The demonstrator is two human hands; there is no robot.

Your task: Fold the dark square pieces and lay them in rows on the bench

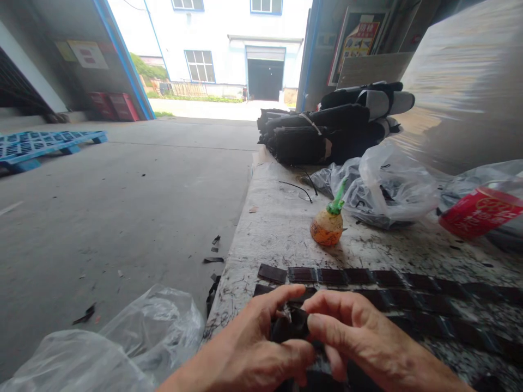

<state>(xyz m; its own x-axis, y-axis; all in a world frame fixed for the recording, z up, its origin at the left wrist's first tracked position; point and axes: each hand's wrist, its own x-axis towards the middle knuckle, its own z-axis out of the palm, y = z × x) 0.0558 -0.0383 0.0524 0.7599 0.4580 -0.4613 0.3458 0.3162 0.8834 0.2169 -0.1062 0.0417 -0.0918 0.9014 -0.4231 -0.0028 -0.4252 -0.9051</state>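
At the near edge of the table, my left hand [261, 335] is closed around a small dark, folded piece of black sheet material [288, 326]. The fingertips of my right hand [362, 332] pinch the same piece from the other side. What lies inside the fold is hidden by my fingers. Just beyond my hands, several flat black rectangular pieces [302, 275] lie end to end in rows that run off to the right. Behind those rows stands a small onion-shaped object [327, 227], pale and orange with a green top.
Crumpled clear plastic bags [392, 190] and a red printed packet [482, 212] lie at the right. Bundled black rolls [322, 130] are stacked at the table's far end. Clear plastic [159, 321] sits low on the left. A blue pallet [49, 144] rests on the floor.
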